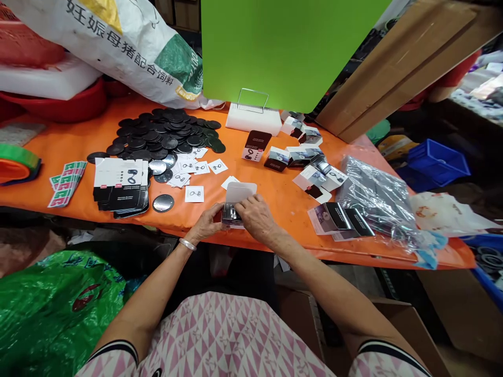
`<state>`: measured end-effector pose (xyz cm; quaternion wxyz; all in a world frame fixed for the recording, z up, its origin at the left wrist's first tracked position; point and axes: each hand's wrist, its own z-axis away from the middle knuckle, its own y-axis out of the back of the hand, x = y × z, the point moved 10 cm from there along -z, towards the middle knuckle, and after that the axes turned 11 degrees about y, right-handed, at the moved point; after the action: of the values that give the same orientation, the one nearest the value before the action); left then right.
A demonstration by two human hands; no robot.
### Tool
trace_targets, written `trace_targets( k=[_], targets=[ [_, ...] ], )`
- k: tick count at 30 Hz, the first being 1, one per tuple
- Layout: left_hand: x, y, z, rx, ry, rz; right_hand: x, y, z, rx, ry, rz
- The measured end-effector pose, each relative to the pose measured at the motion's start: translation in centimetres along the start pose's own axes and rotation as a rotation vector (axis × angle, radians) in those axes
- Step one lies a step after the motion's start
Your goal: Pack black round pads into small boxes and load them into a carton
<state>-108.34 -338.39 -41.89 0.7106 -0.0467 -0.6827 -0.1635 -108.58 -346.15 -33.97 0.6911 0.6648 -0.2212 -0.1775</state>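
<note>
A small cardboard box (pixel 241 191) with its pale lid flap raised stands at the table's front edge, between my hands. My left hand (pixel 208 222) grips its left side, thumb and fingers closed around it. At the box's opening is my right hand (pixel 256 215), its fingers bent down into it; what they hold, if anything, is hidden. Something dark and shiny shows inside the box. Just left of my hands lie a white printed card (pixel 194 193) and a black disc (pixel 163 203). A stack of flat printed box cards (pixel 121 183) sits farther left.
A heap of black discs (pixel 161 131) covers the back left of the orange table (pixel 204 230). Several small boxes (pixel 278 157) stand to the right, beside plastic-wrapped flat sheets (pixel 373 196). A green panel (pixel 291 52) and a white block with a wire stand (pixel 253 119) are behind.
</note>
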Motion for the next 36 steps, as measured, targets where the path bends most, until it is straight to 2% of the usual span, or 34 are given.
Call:
trace_targets(
  k=[4,10,14,16,18,19,21,24,25,27,29,32,34,36],
  targets=[
    [-0.2,0.0,-0.1,0.002,0.019,0.024,0.2,0.2,0.6,0.042,-0.08,-0.02],
    [0.1,-0.1,-0.4,-0.024,0.017,0.069,-0.7,-0.2,-0.2,-0.116,-0.05,-0.114],
    [0.1,0.1,-0.4,-0.038,0.024,0.078,0.1,0.8,0.1,-0.126,-0.105,-0.206],
    [0.1,0.2,-0.2,-0.074,0.041,0.105,1.5,2.0,1.3,0.038,-0.162,-0.282],
    [0.0,0.0,0.0,-0.127,0.082,0.158,4.1,3.2,3.9,0.347,-0.303,-0.377],
    [0.0,0.0,0.1,-0.134,0.101,0.205,5.6,3.1,5.7,0.509,-0.387,-0.459],
    [0.5,0.3,0.0,-0.093,0.115,0.346,7.9,0.5,8.2,0.721,-0.521,-0.744],
    [1.3,0.0,-0.3,0.02,0.123,0.538,7.9,-5.4,7.5,0.763,-0.557,-1.305],
    [1.4,-0.3,-0.4,0.058,0.141,0.544,7.2,-6.6,6.7,0.758,-0.541,-1.447],
    [1.3,-0.8,-0.6,0.175,0.191,0.475,5.9,-7.7,5.0,0.767,-0.508,-1.597],
    [1.0,-0.8,-0.5,0.304,0.239,0.381,5.1,-7.3,4.1,0.792,-0.488,-1.572],
    [0.5,-0.1,-0.1,0.441,0.26,0.37,4.6,-4.8,4.1,0.815,-0.368,-1.306],
    [0.3,0.2,-0.1,0.391,0.23,0.434,3.7,-3.0,4.5,0.766,-0.203,-1.064],
    [0.3,-0.4,-0.2,0.184,0.216,0.507,2.4,-2.1,4.9,0.655,-0.064,-0.805]
  ],
)
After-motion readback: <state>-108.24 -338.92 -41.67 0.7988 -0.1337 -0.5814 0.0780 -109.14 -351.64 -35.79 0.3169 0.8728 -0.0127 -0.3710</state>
